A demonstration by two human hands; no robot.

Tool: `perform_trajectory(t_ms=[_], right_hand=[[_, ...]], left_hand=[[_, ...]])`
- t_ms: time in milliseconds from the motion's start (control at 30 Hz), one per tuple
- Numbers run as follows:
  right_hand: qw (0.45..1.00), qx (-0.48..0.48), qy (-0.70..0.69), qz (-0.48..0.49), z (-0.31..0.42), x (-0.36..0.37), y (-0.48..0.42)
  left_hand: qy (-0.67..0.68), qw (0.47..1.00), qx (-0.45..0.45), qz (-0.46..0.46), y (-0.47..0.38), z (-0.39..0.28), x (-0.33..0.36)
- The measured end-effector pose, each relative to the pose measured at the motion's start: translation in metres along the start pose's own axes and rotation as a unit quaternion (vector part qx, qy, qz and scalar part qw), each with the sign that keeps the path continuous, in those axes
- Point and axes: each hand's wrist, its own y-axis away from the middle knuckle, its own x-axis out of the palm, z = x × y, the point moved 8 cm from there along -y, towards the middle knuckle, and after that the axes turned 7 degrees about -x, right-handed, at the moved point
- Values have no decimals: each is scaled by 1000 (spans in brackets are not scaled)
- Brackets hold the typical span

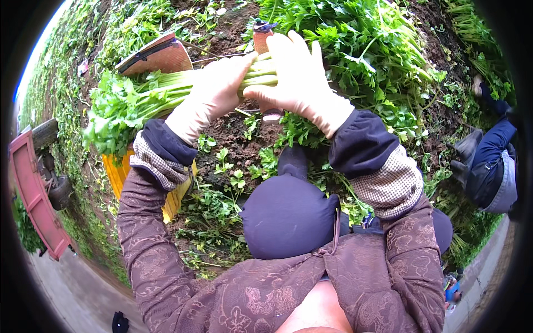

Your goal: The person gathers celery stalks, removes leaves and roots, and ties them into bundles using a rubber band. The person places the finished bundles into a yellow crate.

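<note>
A bunch of celery (pixel 166 89) lies crosswise before me, its leafy tops to the left and its pale stalks to the right. My left hand (pixel 218 83), in a pale glove, is closed around the stalks. My right hand (pixel 293 73), gloved too, has its fingers spread and its palm against the right end of the bunch; the stalk ends are hidden behind it. Beneath the bunch is a thin metal frame (pixel 204 58) with a brown padded panel (pixel 160 54) on the left and a wrapped orange-brown upright (pixel 262 39) near my right hand.
A large heap of celery (pixel 366 50) lies at the upper right. Yellow material (pixel 177 202) shows under my left forearm. Soil with loose leaves (pixel 233 137) surrounds my knee (pixel 287 216). Another person (pixel 487 166) bends at the far right. A red trailer (pixel 37 195) stands far left.
</note>
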Motion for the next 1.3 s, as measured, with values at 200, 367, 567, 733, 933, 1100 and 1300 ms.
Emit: perform_trajectory(t_ms=[200,367,567,733,933,1100,1300], right_hand=[[1000,4,-29,-7,4,11,1],[997,7,-59,-45,-4,13,8],[997,7,-76,-20,-12,24,13],[865,122,-470,-122,-52,31,72],[523,220,-818,-90,-26,97,86],[476,106,-854,-180,-26,41,47],[454,287,-815,-217,-74,31,61]], left_hand=[[7,999,-25,47,-5,-6,0],[-107,993,-13,56,-23,-27,13],[-27,998,-28,40,-25,-32,17],[-4,1000,-6,-1,-25,-33,12],[-7,997,-52,60,-31,-27,17],[24,997,-67,20,-28,-41,-4],[-17,995,3,-98,-39,-77,6]])
